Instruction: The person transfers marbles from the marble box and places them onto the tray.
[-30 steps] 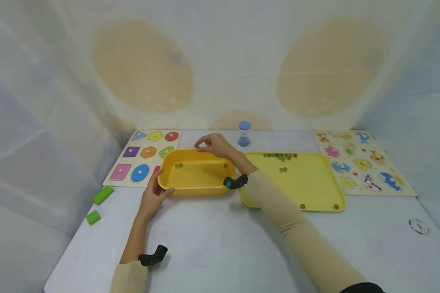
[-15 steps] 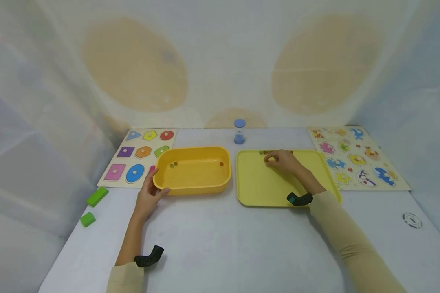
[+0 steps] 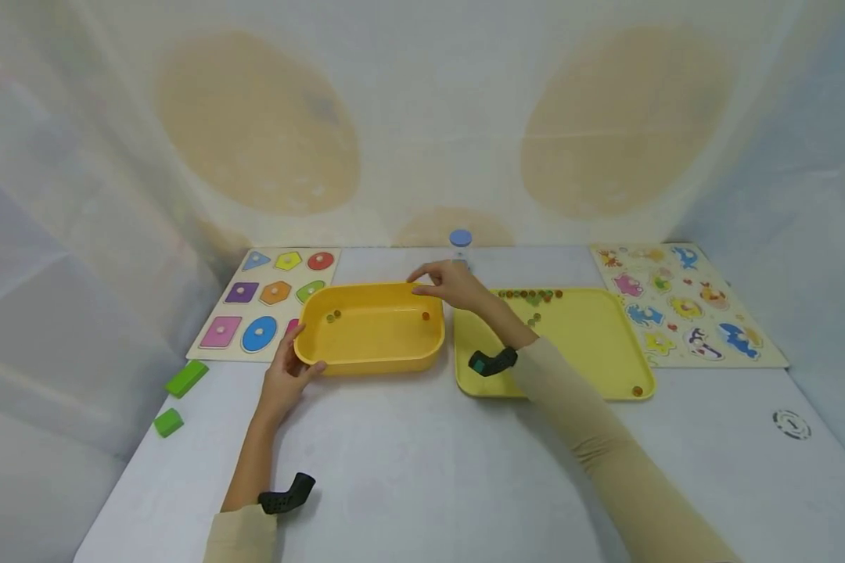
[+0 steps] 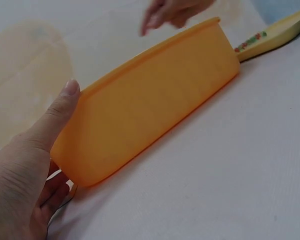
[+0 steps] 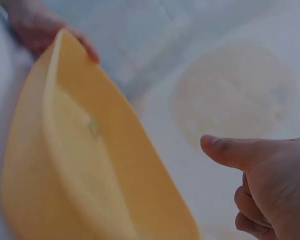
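Note:
My left hand [image 3: 286, 381] grips the near left corner of the orange-yellow basin [image 3: 366, 367], thumb on the near side and fingers round the left end. In the left wrist view the thumb [image 4: 62, 107] lies against the basin's wall. Two small greenish beads [image 3: 333, 316] and a reddish-brown bead [image 3: 426, 317] are in the basin. My right hand [image 3: 454, 283] hovers at its far right rim, thumb and forefinger apart, with nothing visible between them. The right wrist view shows its thumb [image 5: 235, 150] stretched out. Several green and reddish beads [image 3: 535, 295] line the yellow tray's far edge.
The yellow tray [image 3: 591, 344] stands right of the basin, a reddish bead [image 3: 637, 391] in its near corner. An hourglass [image 3: 461, 238] stands behind. Puzzle boards [image 3: 235, 344] [image 3: 739, 313] flank both sides. Green blocks [image 3: 186, 378] lie at left, a round printed mark [image 3: 792, 424] at right.
My right hand went from the basin's far rim, where it pinched a bead, to the tray's bead row, then back left to the basin. My left hand keeps its grip on the basin.

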{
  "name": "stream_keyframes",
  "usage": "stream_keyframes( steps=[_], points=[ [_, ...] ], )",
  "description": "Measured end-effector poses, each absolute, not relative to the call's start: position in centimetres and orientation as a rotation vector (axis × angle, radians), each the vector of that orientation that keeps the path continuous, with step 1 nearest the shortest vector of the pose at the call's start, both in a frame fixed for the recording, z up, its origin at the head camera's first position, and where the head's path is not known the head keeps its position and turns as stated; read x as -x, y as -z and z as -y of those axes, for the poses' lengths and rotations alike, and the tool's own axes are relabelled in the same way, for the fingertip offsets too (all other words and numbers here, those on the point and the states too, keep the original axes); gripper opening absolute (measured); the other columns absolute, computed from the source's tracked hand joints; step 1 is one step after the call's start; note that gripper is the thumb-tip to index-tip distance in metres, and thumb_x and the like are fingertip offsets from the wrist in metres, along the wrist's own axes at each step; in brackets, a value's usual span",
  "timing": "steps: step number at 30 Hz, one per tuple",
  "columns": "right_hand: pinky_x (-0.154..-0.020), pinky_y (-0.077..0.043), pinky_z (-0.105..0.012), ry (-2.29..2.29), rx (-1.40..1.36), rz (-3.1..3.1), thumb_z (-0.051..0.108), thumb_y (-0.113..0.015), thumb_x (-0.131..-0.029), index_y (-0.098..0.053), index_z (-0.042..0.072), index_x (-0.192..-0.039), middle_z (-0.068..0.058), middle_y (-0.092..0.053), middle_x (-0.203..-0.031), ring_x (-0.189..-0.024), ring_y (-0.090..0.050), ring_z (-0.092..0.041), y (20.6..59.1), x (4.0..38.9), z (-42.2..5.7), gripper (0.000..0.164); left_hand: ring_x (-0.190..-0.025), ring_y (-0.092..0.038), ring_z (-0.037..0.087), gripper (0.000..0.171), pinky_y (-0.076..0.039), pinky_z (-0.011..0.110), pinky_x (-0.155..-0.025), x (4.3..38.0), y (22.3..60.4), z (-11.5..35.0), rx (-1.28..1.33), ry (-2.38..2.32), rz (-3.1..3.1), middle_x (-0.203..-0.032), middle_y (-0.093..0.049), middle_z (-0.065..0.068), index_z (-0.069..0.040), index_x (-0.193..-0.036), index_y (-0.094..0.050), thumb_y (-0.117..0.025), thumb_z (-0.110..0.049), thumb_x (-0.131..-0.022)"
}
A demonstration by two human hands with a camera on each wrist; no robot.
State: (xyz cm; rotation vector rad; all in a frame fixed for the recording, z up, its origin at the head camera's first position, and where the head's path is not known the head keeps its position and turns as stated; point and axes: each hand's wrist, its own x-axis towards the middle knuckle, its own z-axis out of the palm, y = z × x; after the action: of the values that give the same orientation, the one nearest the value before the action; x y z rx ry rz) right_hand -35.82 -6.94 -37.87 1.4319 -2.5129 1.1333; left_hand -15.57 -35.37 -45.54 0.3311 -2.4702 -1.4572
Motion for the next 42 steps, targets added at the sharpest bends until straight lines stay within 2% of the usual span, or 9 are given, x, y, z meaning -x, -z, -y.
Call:
stream_keyframes(
  steps=[7, 11, 14, 18, 24, 29, 34, 39, 42],
  points=[
    [-0.048, -0.024, -0.021, -1.143, -1.634, 2.519, 0.028, -0.063, -0.083, -0.068, 0.012, -0.103, 0.000, -0.036, -0.050, -0.048, -0.028, -0.013, 37.0, 35.3, 16.8, 0.026, -0.130, -0.033, 0.024, 0.072, -0.031, 0.042, -0.104, 15.3, 45.3, 35.5, -0.327, 1.468, 2.456, -0.144, -0.031, 0.002, -0.044, -0.136, -0.024, -0.066, -0.034, -0.079],
    [-0.048, -0.028, -0.019, -1.092, -1.632, 2.658, 0.026, -0.064, -0.083, -0.066, 0.015, -0.107, -0.004, -0.049, -0.059, -0.050, -0.032, -0.013, 37.5, 35.1, 19.4, 0.026, -0.130, -0.032, 0.023, 0.071, -0.030, 0.042, -0.104, 15.4, 45.3, 35.4, -0.301, 1.475, 2.461, -0.145, -0.030, 0.001, -0.044, -0.137, -0.023, -0.066, -0.033, -0.080],
    [-0.051, -0.032, -0.018, -1.061, -1.596, 2.768, 0.024, -0.063, -0.084, -0.065, 0.018, -0.110, -0.004, -0.062, -0.084, -0.057, -0.038, -0.012, 38.2, 34.9, 20.4, 0.028, -0.130, -0.033, 0.022, 0.071, -0.030, 0.042, -0.104, 15.6, 45.4, 35.4, -0.275, 1.477, 2.454, -0.145, -0.030, 0.001, -0.042, -0.137, -0.024, -0.066, -0.033, -0.080],
    [-0.068, -0.042, -0.019, -1.035, -1.561, 2.858, 0.025, -0.063, -0.084, -0.063, 0.019, -0.114, -0.001, -0.061, -0.109, -0.080, -0.050, -0.014, 39.7, 34.7, 21.2, 0.031, -0.131, -0.031, 0.023, 0.071, -0.030, 0.043, -0.104, 15.6, 45.2, 35.2, -0.265, 1.499, 2.450, -0.146, -0.028, 0.002, -0.038, -0.139, -0.024, -0.065, -0.031, -0.081],
    [-0.058, -0.034, -0.024, -1.060, -1.539, 2.896, 0.029, -0.061, -0.084, -0.062, 0.021, -0.115, -0.004, -0.050, -0.081, -0.071, -0.041, -0.018, 41.5, 34.6, 21.7, 0.032, -0.130, -0.033, 0.024, 0.070, -0.031, 0.043, -0.103, 15.7, 45.7, 35.4, -0.256, 1.459, 2.460, -0.145, -0.029, 0.001, -0.039, -0.138, -0.025, -0.065, -0.034, -0.080],
    [-0.078, -0.041, -0.024, -1.020, -1.539, 2.893, 0.027, -0.061, -0.085, -0.064, 0.021, -0.110, 0.002, -0.059, -0.103, -0.088, -0.047, -0.014, 41.7, 34.5, 22.0, 0.026, -0.129, -0.034, 0.024, 0.070, -0.032, 0.043, -0.103, 15.6, 45.6, 35.4, -0.267, 1.443, 2.453, -0.145, -0.030, 0.001, -0.040, -0.137, -0.025, -0.065, -0.036, -0.080],
    [-0.101, -0.036, -0.029, -0.963, -1.544, 2.904, 0.025, -0.061, -0.085, -0.065, 0.021, -0.107, 0.007, -0.058, -0.116, -0.107, -0.046, -0.012, 41.7, 34.4, 22.1, 0.022, -0.128, -0.035, 0.023, 0.070, -0.033, 0.041, -0.103, 15.5, 45.5, 35.4, -0.274, 1.445, 2.461, -0.145, -0.030, 0.000, -0.042, -0.136, -0.025, -0.066, -0.037, -0.080],
    [-0.097, -0.039, -0.026, -0.906, -1.578, 2.884, 0.022, -0.060, -0.086, -0.068, 0.018, -0.099, 0.007, -0.061, -0.106, -0.101, -0.049, -0.011, 41.4, 34.3, 21.8, 0.016, -0.130, -0.033, 0.023, 0.071, -0.031, 0.042, -0.103, 15.6, 45.5, 35.5, -0.255, 1.465, 2.452, -0.146, -0.028, 0.000, -0.041, -0.137, -0.025, -0.066, -0.035, -0.080],
    [-0.084, -0.042, -0.020, -0.873, -1.621, 2.830, 0.023, -0.062, -0.085, -0.069, 0.017, -0.096, 0.006, -0.062, -0.093, -0.087, -0.049, -0.011, 40.8, 34.3, 21.5, 0.014, -0.130, -0.033, 0.024, 0.071, -0.031, 0.043, -0.103, 15.5, 45.6, 35.6, -0.249, 1.461, 2.451, -0.146, -0.028, 0.001, -0.039, -0.138, -0.025, -0.066, -0.035, -0.080]
  ],
)
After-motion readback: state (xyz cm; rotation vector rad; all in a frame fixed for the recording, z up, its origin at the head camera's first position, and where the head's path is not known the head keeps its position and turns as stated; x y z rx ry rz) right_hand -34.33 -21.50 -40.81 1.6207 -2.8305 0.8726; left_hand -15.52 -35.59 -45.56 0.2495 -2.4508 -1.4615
